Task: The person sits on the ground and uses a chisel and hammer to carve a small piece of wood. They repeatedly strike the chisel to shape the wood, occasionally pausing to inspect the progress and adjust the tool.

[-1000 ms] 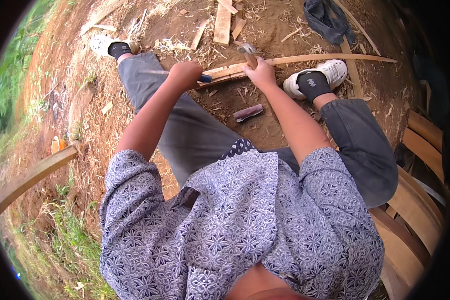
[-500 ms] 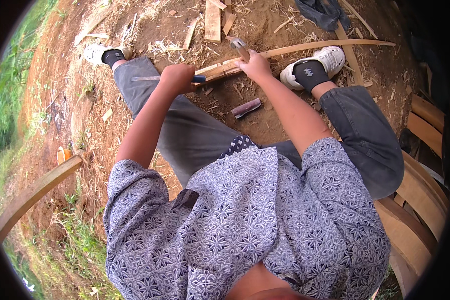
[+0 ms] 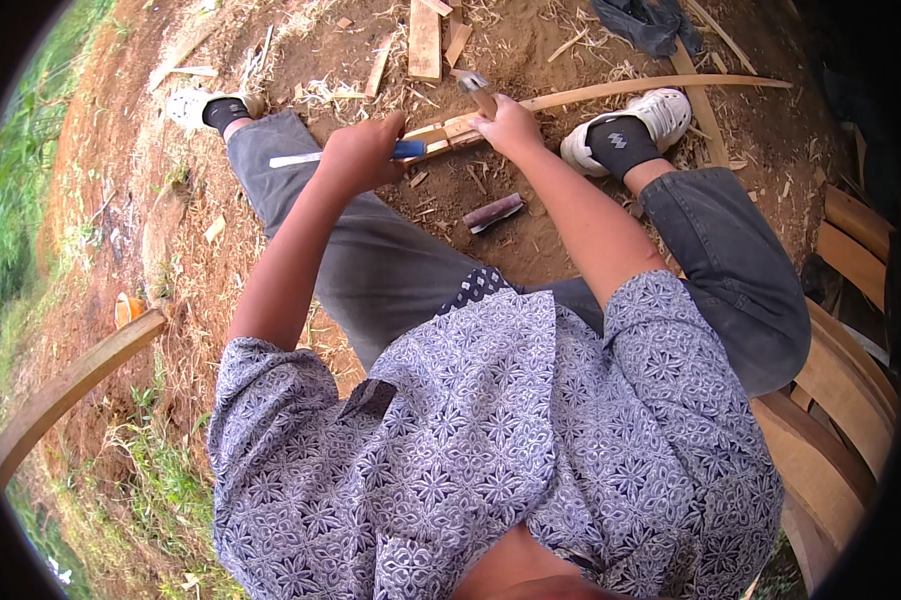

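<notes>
Both grips closed: left hand (image 3: 359, 155) around a blue-handled blade (image 3: 316, 157), right hand (image 3: 509, 127) around a short tool (image 3: 474, 90) and pressing on a curved wooden strip (image 3: 611, 93).

Strip lies on bare earth between the two white shoes (image 3: 639, 122), long axis running 9 to 3 o'clock, its near end under the hands. Blade points toward 9 o'clock, off the strip. Right hand touches the strip; left sits just beside its end. Small dark block (image 3: 495, 212) at 6 o'clock of the hands.
</notes>
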`<action>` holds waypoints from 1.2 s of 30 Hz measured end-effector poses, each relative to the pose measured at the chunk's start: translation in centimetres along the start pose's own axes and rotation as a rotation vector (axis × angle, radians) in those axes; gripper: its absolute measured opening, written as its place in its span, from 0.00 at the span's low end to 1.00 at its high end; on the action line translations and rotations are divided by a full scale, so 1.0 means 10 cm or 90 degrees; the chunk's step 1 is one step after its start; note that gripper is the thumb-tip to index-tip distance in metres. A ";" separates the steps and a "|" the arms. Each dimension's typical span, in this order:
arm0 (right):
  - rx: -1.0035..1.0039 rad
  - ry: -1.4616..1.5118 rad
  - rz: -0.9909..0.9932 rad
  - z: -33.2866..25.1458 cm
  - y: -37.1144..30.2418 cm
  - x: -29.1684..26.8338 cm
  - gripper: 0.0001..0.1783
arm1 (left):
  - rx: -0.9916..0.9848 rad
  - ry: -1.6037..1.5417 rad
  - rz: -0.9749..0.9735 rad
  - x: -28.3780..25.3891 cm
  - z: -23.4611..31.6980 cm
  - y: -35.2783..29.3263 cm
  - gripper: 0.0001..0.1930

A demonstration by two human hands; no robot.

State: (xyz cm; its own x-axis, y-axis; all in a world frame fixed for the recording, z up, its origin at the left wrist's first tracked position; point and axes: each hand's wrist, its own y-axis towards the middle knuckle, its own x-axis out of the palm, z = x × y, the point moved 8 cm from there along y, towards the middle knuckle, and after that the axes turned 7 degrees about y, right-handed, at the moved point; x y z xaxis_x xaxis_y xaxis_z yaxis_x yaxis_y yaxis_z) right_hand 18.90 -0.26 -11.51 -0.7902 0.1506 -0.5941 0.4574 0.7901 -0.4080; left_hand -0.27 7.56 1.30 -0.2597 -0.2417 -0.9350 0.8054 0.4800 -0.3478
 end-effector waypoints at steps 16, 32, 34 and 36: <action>-0.029 0.032 0.007 0.06 0.06 0.05 0.23 | -0.152 -0.265 0.328 -0.31 -0.39 0.16 0.17; -0.012 0.069 0.007 0.06 -0.01 0.03 0.26 | -0.303 -0.392 0.365 0.25 -0.79 1.25 0.23; -0.016 0.076 0.006 0.04 -0.03 0.02 0.25 | -0.311 -0.372 0.303 0.37 -0.75 1.34 0.23; -0.022 0.077 0.017 0.04 -0.05 0.00 0.23 | -0.305 -0.353 0.279 0.44 -0.66 1.35 0.22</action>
State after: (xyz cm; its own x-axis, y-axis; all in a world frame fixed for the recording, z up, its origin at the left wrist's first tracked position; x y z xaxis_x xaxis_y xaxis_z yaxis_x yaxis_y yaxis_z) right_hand 18.87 -0.90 -11.59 -0.8226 0.2399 -0.5156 0.4654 0.8050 -0.3680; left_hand 5.92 18.51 -7.98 0.4217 -0.2688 -0.8660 0.4280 0.9009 -0.0712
